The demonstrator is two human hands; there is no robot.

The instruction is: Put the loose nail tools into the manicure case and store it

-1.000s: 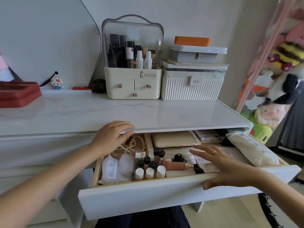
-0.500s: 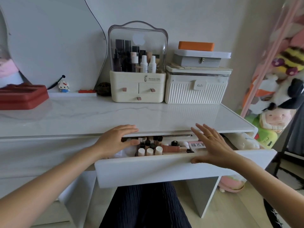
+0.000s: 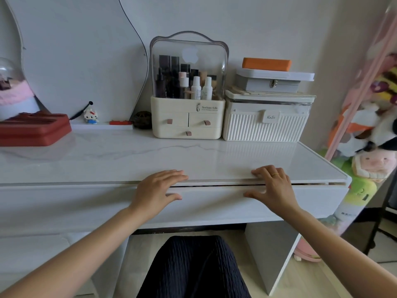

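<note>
At the back of the white marble-look top (image 3: 133, 155) stands a cream organizer (image 3: 187, 120) with a clear domed lid over bottles and three small drawers, touching a ribbed white box (image 3: 265, 127) on its right — that box carries a grey latched case (image 3: 272, 83) and, on top, an orange block (image 3: 266, 63). To the left lie a red tray (image 3: 34, 131), a small cat figure (image 3: 91, 117), a dark ball (image 3: 142, 119) and a curved mirror (image 3: 81, 57) against the wall. Plush toys (image 3: 371, 134) are piled at the right edge — behind a pink pole.
</note>
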